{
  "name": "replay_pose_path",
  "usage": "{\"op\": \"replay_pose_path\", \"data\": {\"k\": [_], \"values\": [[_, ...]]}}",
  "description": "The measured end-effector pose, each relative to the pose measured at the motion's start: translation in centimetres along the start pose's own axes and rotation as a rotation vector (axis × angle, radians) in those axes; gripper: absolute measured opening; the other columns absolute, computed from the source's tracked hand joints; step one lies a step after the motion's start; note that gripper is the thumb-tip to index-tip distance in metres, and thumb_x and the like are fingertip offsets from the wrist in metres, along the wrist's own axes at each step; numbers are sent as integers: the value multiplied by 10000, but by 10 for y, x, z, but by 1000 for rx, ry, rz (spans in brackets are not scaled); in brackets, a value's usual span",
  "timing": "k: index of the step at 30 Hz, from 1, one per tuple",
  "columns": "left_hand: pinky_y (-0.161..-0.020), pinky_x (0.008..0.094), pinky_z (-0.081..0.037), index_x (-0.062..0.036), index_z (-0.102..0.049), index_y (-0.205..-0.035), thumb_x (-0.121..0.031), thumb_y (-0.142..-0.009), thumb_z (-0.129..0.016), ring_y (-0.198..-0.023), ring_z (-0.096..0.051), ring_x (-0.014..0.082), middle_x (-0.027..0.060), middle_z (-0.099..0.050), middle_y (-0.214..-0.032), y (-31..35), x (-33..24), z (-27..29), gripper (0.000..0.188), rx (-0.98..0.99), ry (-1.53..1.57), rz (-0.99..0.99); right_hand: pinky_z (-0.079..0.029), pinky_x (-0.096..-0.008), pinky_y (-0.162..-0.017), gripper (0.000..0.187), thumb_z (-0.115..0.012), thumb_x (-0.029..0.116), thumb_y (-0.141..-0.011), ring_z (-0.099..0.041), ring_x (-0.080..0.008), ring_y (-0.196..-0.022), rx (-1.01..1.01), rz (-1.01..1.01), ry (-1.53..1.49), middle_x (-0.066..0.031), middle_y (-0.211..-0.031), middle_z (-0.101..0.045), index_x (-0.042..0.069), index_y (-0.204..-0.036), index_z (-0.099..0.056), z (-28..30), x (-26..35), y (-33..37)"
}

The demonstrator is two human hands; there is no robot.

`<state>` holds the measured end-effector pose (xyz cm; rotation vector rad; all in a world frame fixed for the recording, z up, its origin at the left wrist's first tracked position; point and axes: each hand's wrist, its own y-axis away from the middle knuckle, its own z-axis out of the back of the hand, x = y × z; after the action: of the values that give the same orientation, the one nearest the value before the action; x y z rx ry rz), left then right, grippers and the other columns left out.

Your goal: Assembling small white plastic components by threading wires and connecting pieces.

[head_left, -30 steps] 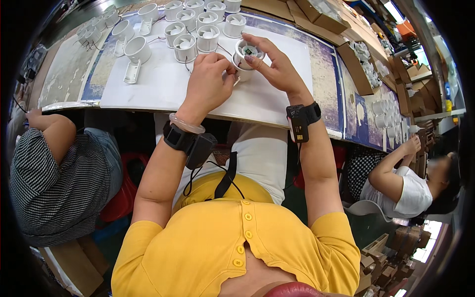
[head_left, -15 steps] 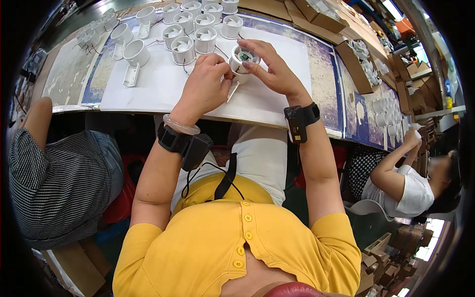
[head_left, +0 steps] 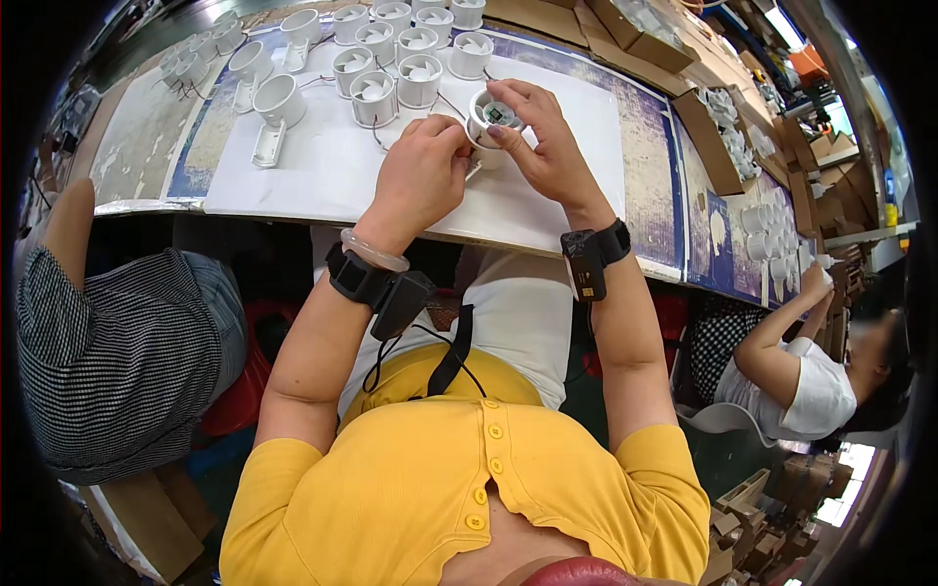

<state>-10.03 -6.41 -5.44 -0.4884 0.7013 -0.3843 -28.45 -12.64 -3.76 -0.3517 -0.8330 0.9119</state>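
Note:
My right hand (head_left: 549,146) is closed round a white plastic fan housing (head_left: 476,115), thumb and fingers on its rim. A small green circuit board (head_left: 496,113) shows inside its upturned opening. At the near left side of this housing, my left hand (head_left: 426,171) is closed in a pinch. Whatever its fingertips grip is hidden. Part of a white handle-like piece pokes out below the housing, between the hands. Past my left hand stands a white fan housing (head_left: 374,102) with white blades inside and thin wires trailing from it.
Several more fan housings (head_left: 418,80) stand at the back of the white board (head_left: 322,176). White cups with handles (head_left: 279,102) lie left of them. At the right is a cardboard box (head_left: 711,146) of white parts. People sit on both sides, one handling a white part (head_left: 823,264).
My left hand has shifted slightly right and closer against the housing, and its fingers now cover more of the handle-like piece. The right hand keeps its hold. The whole view has shifted a little.

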Motion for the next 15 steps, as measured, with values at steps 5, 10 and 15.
{"op": "replay_pose_path", "data": {"k": [5, 10, 15], "values": [[-763, 389, -477, -47, -620, -799, -49, -768, -614, -872, -573, 295, 92, -609, -883, 4, -1, -8, 32, -89, 54, 74, -402, -311, -973, 401, -599, 148, -912, -502, -254, -1156, 34, -100, -98, -127, -1295, -509, 56, -1298, -540, -1, -5, 1], [-780, 385, -463, -41, -606, -821, -47, -764, -620, -879, -567, 309, 95, -612, -893, 0, 0, -2, 60, -23, 33, 56, -415, -299, -957, 394, -595, 140, -914, -518, -249, -1142, 46, -92, -87, -124, -1293, -510, 48, -1293, -542, 2, -3, 0], [-793, 387, -457, -34, -606, -824, -40, -759, -617, -880, -562, 313, 102, -612, -905, 0, 3, 0, 66, 70, 35, 67, -407, -313, -976, 403, -591, 133, -913, -507, -251, -1163, 38, -58, -9, -124, -1298, -507, 56, -1305, -535, -1, -3, -1]]}}
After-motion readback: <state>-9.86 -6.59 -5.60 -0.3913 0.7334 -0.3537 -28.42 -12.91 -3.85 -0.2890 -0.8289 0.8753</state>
